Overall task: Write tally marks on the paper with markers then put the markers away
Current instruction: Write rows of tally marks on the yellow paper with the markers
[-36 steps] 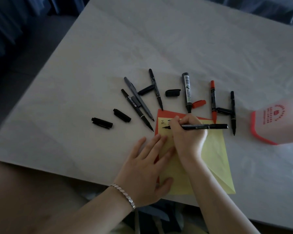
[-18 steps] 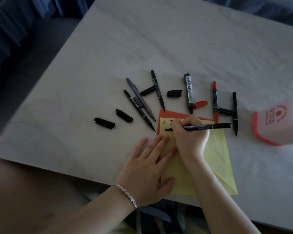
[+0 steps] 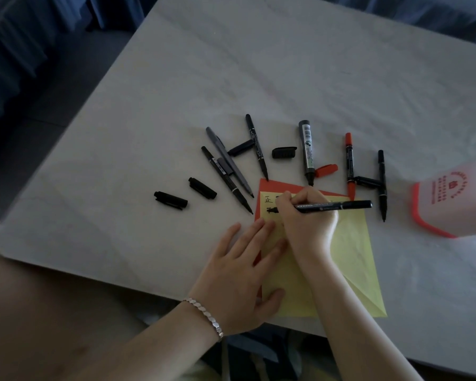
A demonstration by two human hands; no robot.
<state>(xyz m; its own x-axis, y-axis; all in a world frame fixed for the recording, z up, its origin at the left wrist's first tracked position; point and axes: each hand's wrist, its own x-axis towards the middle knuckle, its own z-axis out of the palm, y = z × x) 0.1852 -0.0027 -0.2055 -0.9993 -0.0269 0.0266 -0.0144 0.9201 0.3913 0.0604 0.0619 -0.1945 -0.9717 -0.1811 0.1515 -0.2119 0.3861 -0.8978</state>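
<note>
Meanwhile the right hand (image 3: pixel 305 224) grips a black marker (image 3: pixel 333 206) on the yellow paper (image 3: pixel 349 259); the left hand (image 3: pixel 242 281) lies flat, released. Uncapped markers (image 3: pixel 307 152) and caps (image 3: pixel 171 200) scatter the surface (image 3: pixel 259 64) near a white container (image 3: pixel 456 199), contents unseen.

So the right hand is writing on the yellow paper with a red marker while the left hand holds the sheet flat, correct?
Not quite. The head view shows the marker in the right hand is black, not red. The rest stands: it is writing on the yellow paper while the left hand holds the sheet flat.
</note>
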